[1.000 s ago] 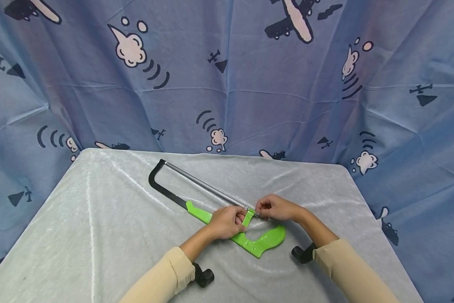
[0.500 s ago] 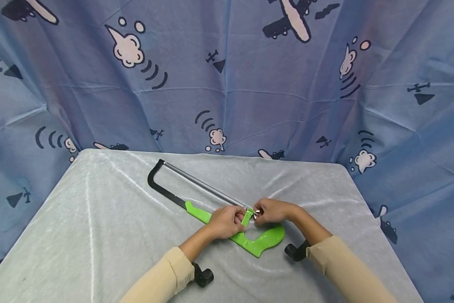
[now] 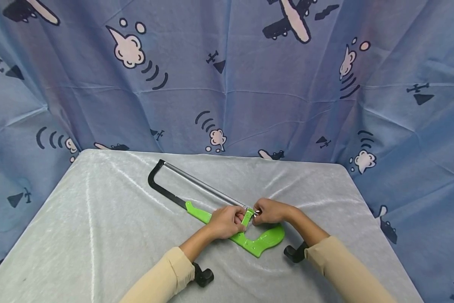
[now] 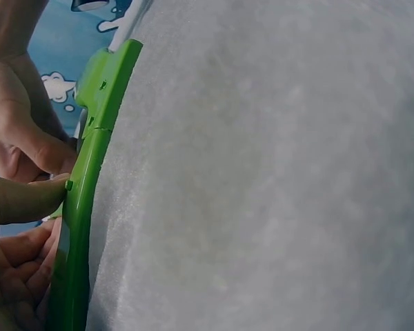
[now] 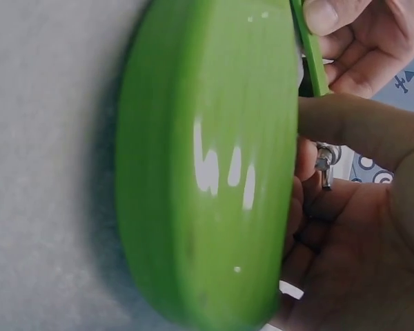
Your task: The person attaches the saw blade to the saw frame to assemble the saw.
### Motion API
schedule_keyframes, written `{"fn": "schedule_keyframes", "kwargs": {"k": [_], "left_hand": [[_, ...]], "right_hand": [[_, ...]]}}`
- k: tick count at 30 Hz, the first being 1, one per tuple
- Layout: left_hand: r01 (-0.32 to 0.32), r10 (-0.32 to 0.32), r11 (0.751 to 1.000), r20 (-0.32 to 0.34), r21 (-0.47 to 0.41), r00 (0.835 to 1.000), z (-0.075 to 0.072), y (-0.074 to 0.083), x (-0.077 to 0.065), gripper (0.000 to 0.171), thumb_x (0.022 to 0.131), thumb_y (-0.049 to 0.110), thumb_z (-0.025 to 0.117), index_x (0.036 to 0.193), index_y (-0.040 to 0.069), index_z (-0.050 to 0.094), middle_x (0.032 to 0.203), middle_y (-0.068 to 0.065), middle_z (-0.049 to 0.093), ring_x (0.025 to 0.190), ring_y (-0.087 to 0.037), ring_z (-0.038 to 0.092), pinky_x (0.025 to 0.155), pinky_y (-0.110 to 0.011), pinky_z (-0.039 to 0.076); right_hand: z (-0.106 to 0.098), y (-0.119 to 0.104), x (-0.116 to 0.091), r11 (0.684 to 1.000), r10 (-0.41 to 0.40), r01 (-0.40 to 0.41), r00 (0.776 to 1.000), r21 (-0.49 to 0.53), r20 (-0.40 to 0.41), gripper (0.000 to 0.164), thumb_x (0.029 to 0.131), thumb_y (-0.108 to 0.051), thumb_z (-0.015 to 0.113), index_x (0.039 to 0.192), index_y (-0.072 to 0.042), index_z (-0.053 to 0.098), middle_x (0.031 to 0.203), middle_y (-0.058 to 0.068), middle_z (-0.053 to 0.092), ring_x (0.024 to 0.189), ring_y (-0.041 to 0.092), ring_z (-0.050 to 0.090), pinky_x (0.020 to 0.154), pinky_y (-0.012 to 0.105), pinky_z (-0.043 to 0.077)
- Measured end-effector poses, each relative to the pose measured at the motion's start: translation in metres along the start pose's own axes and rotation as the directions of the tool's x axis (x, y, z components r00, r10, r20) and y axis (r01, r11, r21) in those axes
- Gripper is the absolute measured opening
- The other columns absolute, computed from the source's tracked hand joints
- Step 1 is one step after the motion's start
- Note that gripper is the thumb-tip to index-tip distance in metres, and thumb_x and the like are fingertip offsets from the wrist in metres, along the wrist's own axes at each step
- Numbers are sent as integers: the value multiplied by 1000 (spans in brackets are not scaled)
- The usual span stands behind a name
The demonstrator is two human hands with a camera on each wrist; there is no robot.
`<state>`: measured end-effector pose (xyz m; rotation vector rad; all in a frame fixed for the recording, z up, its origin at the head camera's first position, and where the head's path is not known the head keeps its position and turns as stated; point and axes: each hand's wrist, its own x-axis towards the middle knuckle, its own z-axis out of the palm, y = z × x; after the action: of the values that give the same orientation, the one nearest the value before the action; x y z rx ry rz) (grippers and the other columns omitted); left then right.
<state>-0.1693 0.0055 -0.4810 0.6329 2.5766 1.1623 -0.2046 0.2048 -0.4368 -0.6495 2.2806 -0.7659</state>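
You have the hacksaw (image 3: 200,213) lying on the desk (image 3: 109,235), which is covered with a pale, shiny cloth, and both of your hands are at its green near end. Your left hand (image 3: 227,221) is grasping the green post, with the thumb on one side and the fingers on the other. Your right hand (image 3: 270,210) is pinching the small metal wing nut (image 5: 324,165), just beside this post. The green handle (image 3: 270,239) curves below your right hand. The silver bar (image 3: 204,184) goes from the post to the far tip of the black frame (image 3: 166,192), slanting away to your left. Behind the desk hangs a blue curtain (image 3: 227,75) with printed planes.
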Motion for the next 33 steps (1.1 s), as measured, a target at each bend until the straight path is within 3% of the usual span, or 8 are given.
{"fn": "schedule_keyframes", "kwargs": {"k": [11, 19, 26, 33], "left_hand": [[-1, 1, 1000, 1, 6, 1000, 1, -1, 0, 30, 80, 17, 82, 107, 12, 69, 82, 11, 62, 74, -1, 56, 74, -25, 42], [3, -3, 1000, 12, -2, 1000, 1, 0, -1, 31, 82, 17, 81, 109, 11, 69, 83, 10, 63, 76, -2, 57, 75, -26, 43], [-5, 5, 1000, 3, -1, 1000, 0, 1, -1, 28, 81, 15, 82, 105, 11, 68, 83, 9, 63, 75, -2, 58, 75, -26, 43], [-10, 10, 1000, -2, -1, 1000, 0, 1, -1, 29, 80, 16, 82, 106, 11, 68, 81, 10, 62, 74, -2, 57, 74, -26, 43]], "right_hand": [[2, 2, 2, 1000, -7, 7, 999, -14, -34, 22, 80, -4, 67, 66, -10, 52, 58, -8, 40, 51, 6, 37, 50, 21, 30], [2, 7, 2, 999, 15, -20, 993, -44, -121, 19, 76, -7, 73, 79, -6, 54, 70, -2, 47, 63, 11, 45, 59, 25, 37], [0, 15, -1, 998, 6, 2, 992, 60, -123, 26, 76, -9, 73, 87, -2, 50, 72, 0, 50, 64, 13, 47, 59, 25, 39], [-5, 23, -4, 972, 8, 5, 998, 234, -55, 13, 87, -10, 67, 86, -1, 58, 73, 1, 54, 64, 13, 49, 58, 24, 42]]}}
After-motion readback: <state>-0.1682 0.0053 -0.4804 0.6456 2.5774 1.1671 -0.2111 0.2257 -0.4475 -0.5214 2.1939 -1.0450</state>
